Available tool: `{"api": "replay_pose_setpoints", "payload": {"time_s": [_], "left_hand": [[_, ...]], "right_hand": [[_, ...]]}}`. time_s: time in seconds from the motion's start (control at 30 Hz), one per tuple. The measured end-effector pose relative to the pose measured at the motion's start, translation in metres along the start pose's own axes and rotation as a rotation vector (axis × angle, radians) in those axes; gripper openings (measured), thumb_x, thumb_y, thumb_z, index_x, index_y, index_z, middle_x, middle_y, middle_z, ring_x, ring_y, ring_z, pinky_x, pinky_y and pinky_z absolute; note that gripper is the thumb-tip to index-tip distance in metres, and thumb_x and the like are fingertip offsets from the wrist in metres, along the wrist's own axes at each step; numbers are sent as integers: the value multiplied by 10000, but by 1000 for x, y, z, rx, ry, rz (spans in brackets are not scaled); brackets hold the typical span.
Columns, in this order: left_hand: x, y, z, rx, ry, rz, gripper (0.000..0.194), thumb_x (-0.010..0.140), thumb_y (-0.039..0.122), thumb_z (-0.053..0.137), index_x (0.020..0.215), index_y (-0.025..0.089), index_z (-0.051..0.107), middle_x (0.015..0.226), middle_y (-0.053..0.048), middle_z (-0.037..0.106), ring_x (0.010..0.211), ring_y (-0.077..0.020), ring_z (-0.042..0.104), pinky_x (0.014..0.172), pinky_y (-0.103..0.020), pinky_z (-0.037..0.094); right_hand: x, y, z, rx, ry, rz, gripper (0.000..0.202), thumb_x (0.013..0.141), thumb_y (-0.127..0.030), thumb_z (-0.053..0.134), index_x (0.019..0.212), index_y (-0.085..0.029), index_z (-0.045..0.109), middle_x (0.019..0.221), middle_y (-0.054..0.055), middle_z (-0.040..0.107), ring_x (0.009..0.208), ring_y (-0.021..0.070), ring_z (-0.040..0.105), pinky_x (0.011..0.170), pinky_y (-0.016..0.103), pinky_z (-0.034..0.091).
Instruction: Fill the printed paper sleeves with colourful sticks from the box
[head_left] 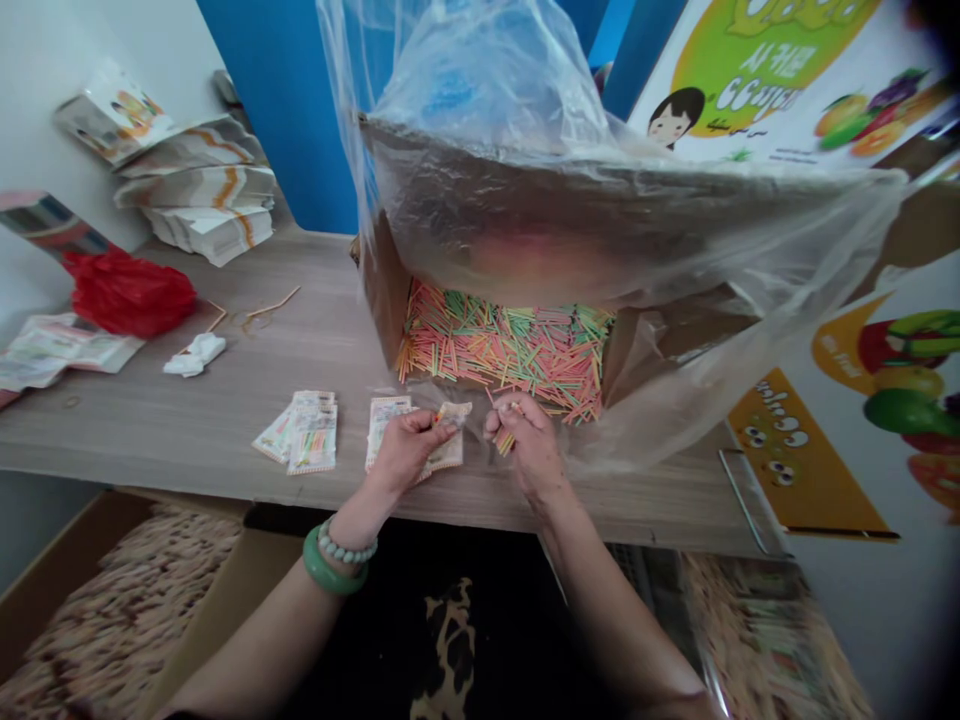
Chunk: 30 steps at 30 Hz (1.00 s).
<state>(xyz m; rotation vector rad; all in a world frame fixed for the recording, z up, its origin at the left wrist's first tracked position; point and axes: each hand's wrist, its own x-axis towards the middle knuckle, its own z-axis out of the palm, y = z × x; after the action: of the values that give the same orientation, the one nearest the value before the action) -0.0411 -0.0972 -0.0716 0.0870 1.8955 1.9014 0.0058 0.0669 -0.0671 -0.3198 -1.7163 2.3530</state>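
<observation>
My right hand (521,435) grips thin sticks (507,440) (quite loosely, I think), so some could slip out. My left hand (412,445) pinches a small packet (452,413), which may crumple.

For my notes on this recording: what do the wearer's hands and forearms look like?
Both hands are ungloved and the forearms mostly bare. The left hand has a pale green beaded bracelet at its wrist, with a thicker, smooth green bangle behind it. The right hand shows no wristwear.

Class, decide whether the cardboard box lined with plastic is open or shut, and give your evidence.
Open: the colored sticks inside the box are visible from above.
</observation>
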Motion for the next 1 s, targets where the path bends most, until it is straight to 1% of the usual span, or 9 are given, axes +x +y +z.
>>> {"api": "replay_pose_setpoints", "payload": {"time_s": [0.13,0.2,0.27,0.33,0.47,0.6,0.77,0.9,1.0], "left_hand": [[-4,-3,5,42,-90,20,288,674,435,721,636,180,592,615,24,514,603,-122,465,557,-236,386],[-6,-6,5,86,-69,13,279,671,423,706,610,182,579,598,24,505,581,-119,449,527,-231,364],[-7,-8,4,144,2,-4,306,647,418,716,553,187,539,542,35,460,531,-107,402,482,-225,310],[-8,-8,4,188,43,-19,320,628,414,726,527,190,521,508,40,441,504,-102,386,464,-225,284],[-9,-2,8,168,-28,-16,285,608,397,737,547,184,559,522,35,483,513,-106,425,486,-233,329],[-13,7,11,74,-101,-39,276,587,385,773,584,173,596,547,34,525,505,-92,431,499,-233,354],[-18,9,9,-45,-106,-133,366,572,453,815,575,181,568,490,52,477,425,-68,371,420,-216,266],[-18,8,10,-87,-99,-145,368,563,472,823,607,173,615,511,41,516,434,-72,394,420,-213,263],[-18,8,10,-82,-97,-117,360,577,470,813,584,174,607,493,47,486,432,-72,371,426,-222,253]], "right_hand": [[1,0,-2,7,1,-56,117,818,-335,612,812,-223,580,639,-40,605,610,125,556,627,270,449],[2,0,-3,17,15,-80,98,827,-314,610,818,-220,585,630,-41,605,620,127,560,652,276,446],[3,-5,-1,39,48,-121,86,846,-304,600,831,-221,583,630,-41,600,637,131,571,688,290,456],[4,-16,6,72,69,-171,96,875,-317,580,841,-229,564,639,-42,591,660,141,591,729,314,477],[4,-36,32,133,41,-270,133,926,-377,529,881,-253,515,690,-44,601,727,159,641,829,371,513],[3,-29,47,111,7,-321,142,942,-378,525,881,-250,521,727,-29,642,777,171,671,865,381,517],[-3,-13,37,3,-50,-259,155,934,-386,532,855,-253,532,786,-5,707,894,202,705,920,413,512],[-7,-17,27,1,-62,-255,161,943,-403,517,863,-263,520,851,8,748,976,219,711,958,448,498],[-8,-20,24,-4,-79,-270,141,946,-373,520,864,-260,538,824,4,748,990,219,712,981,451,485]]}}
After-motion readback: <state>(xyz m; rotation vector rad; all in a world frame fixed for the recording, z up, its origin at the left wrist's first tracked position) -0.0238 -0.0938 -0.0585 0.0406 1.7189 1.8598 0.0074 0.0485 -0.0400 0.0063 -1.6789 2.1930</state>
